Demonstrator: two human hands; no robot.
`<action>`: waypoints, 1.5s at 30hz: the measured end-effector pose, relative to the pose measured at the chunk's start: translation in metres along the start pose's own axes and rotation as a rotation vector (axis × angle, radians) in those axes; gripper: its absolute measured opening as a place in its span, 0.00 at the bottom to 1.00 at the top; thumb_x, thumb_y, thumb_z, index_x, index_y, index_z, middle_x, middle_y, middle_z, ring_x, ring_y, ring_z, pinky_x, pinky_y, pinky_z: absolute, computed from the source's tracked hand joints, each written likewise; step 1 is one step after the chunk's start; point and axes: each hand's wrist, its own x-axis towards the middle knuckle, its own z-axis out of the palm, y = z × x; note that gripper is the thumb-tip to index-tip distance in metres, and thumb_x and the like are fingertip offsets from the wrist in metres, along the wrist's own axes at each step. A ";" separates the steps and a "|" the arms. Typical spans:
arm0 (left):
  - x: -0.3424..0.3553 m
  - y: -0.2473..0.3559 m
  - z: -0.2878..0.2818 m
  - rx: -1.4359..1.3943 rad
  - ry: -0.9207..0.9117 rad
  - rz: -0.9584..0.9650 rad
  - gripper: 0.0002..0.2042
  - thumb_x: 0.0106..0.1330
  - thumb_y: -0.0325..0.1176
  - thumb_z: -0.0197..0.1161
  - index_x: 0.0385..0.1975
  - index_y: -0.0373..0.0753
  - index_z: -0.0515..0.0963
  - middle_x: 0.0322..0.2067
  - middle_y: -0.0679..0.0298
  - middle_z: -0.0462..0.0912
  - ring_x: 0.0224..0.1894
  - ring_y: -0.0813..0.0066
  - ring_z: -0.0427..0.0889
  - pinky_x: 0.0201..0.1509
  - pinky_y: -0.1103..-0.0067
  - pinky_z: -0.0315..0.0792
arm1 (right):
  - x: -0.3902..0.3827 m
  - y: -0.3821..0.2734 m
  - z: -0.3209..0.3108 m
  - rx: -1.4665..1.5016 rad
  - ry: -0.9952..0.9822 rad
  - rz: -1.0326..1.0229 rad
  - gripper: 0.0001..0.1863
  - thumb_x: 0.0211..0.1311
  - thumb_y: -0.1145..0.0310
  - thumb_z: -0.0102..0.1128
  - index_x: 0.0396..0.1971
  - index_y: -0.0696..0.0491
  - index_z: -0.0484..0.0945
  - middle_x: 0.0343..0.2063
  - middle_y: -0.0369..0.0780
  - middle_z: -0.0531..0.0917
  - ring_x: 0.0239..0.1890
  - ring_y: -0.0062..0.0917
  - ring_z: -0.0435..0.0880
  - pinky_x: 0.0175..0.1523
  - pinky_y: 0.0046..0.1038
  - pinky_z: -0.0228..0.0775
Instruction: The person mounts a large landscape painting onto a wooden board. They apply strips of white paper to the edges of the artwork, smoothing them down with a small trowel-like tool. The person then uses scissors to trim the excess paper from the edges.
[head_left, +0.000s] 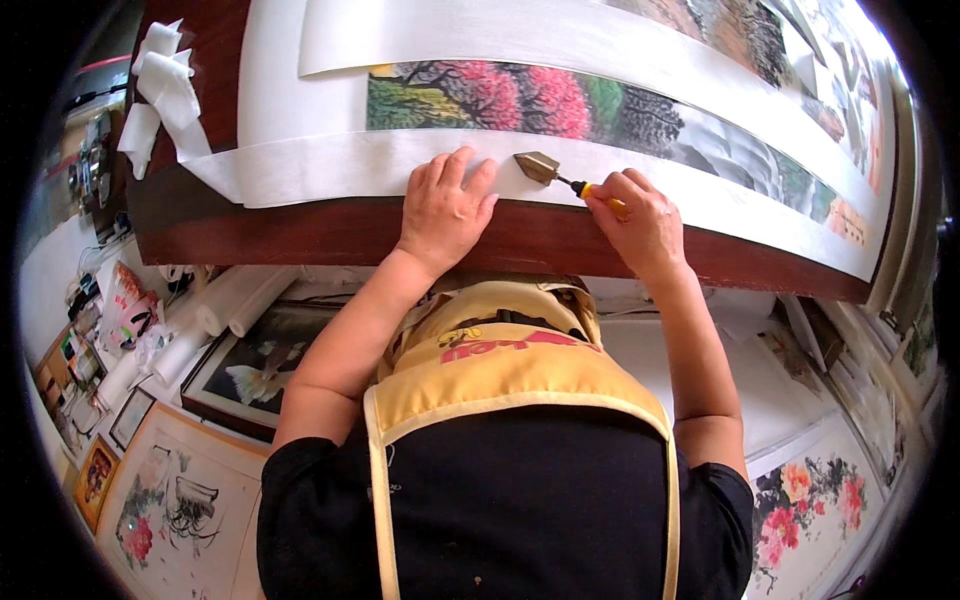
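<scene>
My left hand (445, 210) lies flat on a white paper strip (330, 165) near the table's front edge, its fingers stretched out and holding nothing. To its right, my right hand (640, 222) is wrapped round the yellow handle of a small pointed metal iron (540, 167). The brass-coloured head points left and rests on or just over the white strip; I cannot tell which. Right behind the strip runs a long painting (530, 100) with pink trees, dark foliage and grey-white water.
Curled white paper offcuts (168, 95) lie at the dark red table's (300, 232) left end. More paintings (740, 40) spread over its far right. Below stand white paper rolls (240, 300), a framed picture (265, 360) and flower paintings (815, 510) on either side of me.
</scene>
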 end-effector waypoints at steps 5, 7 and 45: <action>-0.012 -0.025 -0.011 0.027 0.002 -0.050 0.22 0.60 0.37 0.67 0.55 0.46 0.75 0.52 0.61 0.73 0.54 0.60 0.73 0.56 0.64 0.69 | 0.010 -0.030 0.015 -0.047 0.014 -0.024 0.06 0.63 0.64 0.63 0.32 0.49 0.78 0.31 0.36 0.80 0.32 0.36 0.84 0.34 0.37 0.75; -0.018 -0.040 -0.018 0.055 0.005 -0.065 0.21 0.60 0.37 0.67 0.55 0.46 0.75 0.52 0.61 0.74 0.53 0.60 0.73 0.56 0.65 0.69 | 0.010 -0.032 0.015 -0.045 0.015 -0.011 0.06 0.63 0.64 0.64 0.32 0.49 0.78 0.31 0.36 0.80 0.32 0.36 0.84 0.34 0.37 0.75; -0.059 -0.141 -0.056 0.030 0.031 -0.014 0.20 0.61 0.38 0.66 0.53 0.44 0.76 0.53 0.65 0.75 0.52 0.64 0.74 0.55 0.68 0.70 | 0.027 -0.142 0.080 -0.111 -0.012 0.042 0.09 0.65 0.60 0.62 0.32 0.49 0.76 0.31 0.39 0.79 0.32 0.40 0.83 0.33 0.40 0.75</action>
